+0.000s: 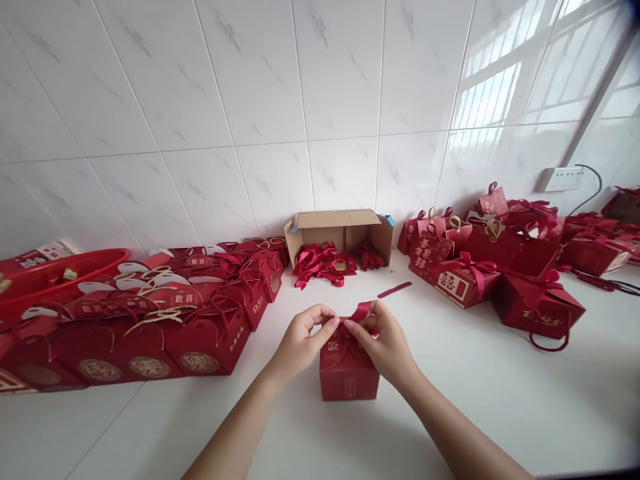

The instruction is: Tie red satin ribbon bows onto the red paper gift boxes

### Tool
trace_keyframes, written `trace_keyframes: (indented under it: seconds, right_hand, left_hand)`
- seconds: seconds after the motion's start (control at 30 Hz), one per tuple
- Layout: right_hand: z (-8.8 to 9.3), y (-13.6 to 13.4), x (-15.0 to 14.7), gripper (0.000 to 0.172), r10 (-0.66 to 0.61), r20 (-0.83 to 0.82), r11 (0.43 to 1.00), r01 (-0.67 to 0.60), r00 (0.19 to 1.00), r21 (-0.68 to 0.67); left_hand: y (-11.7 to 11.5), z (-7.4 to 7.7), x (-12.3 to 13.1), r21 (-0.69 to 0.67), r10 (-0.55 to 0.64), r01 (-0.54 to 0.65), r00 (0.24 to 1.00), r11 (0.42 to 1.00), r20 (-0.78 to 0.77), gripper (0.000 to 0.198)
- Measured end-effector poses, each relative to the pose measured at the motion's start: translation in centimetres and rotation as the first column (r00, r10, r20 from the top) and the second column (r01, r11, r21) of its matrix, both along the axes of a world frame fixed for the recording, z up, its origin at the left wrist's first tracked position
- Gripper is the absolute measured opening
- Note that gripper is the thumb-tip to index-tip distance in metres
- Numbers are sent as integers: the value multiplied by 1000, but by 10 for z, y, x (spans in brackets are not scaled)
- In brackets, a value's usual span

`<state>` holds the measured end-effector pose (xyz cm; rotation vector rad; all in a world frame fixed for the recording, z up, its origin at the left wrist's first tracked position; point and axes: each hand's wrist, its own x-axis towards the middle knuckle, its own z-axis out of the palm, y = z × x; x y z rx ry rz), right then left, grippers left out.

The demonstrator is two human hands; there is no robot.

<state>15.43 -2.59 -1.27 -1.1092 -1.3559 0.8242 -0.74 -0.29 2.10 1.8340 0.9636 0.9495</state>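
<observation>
Head view: at the far left, a red basin (pixel 100 259) stands near the tiled wall (pixel 270 80), its contents too little visible to identify. In front of it and to its right, dark red gift boxes (pixel 200 347) stand packed in rows on a white table (pixel 500 400); several front panels carry a round gold print, and pale gold cord and red cord lie across the tops. Right of these rows, against the wall, a cardboard carton (pixel 337 219) lies with its open side facing forward, and loose red ribbons (pixel 323 263) are heaped in its mouth, some spilling onto the table.

Nearer the camera, the left hand (pixel 306 339) has thumb and index finger closed in a narrow pinch on a red ribbon (pixel 362 309) at the top of a small red box (pixel 349 383). The box stands upright on the table, between the two forearms. The right hand (pixel 387 340) pinches the same ribbon from the other side, a band of it arching above the fingers. Whether a knot is formed cannot be told.

Beyond the right hand lies a flat dark red strip (pixel 395 290). Further right, ribboned red boxes (pixel 537 313) sit in a looser cluster, below a wall socket (pixel 563 179) with a black cable (pixel 597 180).
</observation>
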Motion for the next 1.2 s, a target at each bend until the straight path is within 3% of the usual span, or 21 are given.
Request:
trace_keyframes:
  seconds: [0.17,0.33,0.47,0.57,0.7,0.8,1.0,1.2]
  right_hand:
    - [3,-2,0,39,7,-63,1000,-7,998,1]
    - [3,-4,-1,30,29,-67,999,-26,997,36]
    - [3,-5,0,18,-22,34,997,20,999,77]
    - [3,-7,2,19,-77,126,993,64,989,104]
    - [5,-10,9,19,-27,228,991,-3,973,131]
    - [5,-11,14,18,0,278,995,-27,961,92]
    - [-2,-8,11,16,-111,281,992,88,953,93]
    - [-3,-8,8,24,-3,155,996,16,988,-82]
  left_hand:
    - [-3,-5,3,85,22,-19,999,996,-42,14]
    - [-3,-13,5,86,54,-54,999,995,5,15]
    - [-4,-18,7,91,96,-99,994,991,43,16]
    - [-5,-21,7,101,104,-110,993,989,62,12]
    - [-5,-23,8,123,98,-108,992,987,83,6]
    - [-5,-25,8,127,85,-96,992,987,91,2]
    - [-5,-26,7,129,56,-68,994,989,99,5]
    - [-5,-24,4,120,74,-83,994,989,77,4]
